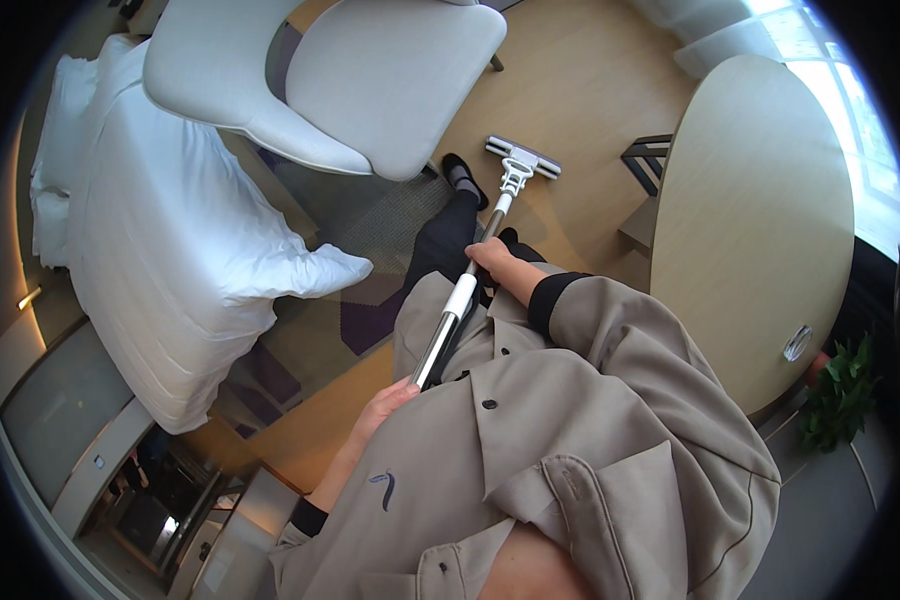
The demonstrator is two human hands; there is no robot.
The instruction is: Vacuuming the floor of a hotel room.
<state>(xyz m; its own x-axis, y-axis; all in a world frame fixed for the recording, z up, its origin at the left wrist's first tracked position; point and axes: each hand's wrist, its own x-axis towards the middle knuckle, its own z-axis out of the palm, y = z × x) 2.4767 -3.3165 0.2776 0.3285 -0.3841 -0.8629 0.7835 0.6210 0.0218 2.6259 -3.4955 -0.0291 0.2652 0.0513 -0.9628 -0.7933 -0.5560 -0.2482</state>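
Note:
A mop (459, 297) with a white and metal handle slants across my front, from my waist out to the floor. Its wide, flat head (523, 157), grey and white, rests on the wooden floor just beyond my feet. Low on the pole, my right hand (489, 256) is wrapped round the shaft. My left hand (390, 402) grips the upper end near my body; part of that end is hidden by the hand and my jacket. A dark shoe (464, 180) of mine stands beside the pole, left of the mop head.
A light grey chair (395, 85) stands ahead on the left, near the mop head. White bedding (175, 260) covers a bed at left, beside a patterned carpet (370, 225). At right is an oval wooden table (760, 230) with a glass ashtray-like dish (797, 344) and a green plant (838, 395) nearby.

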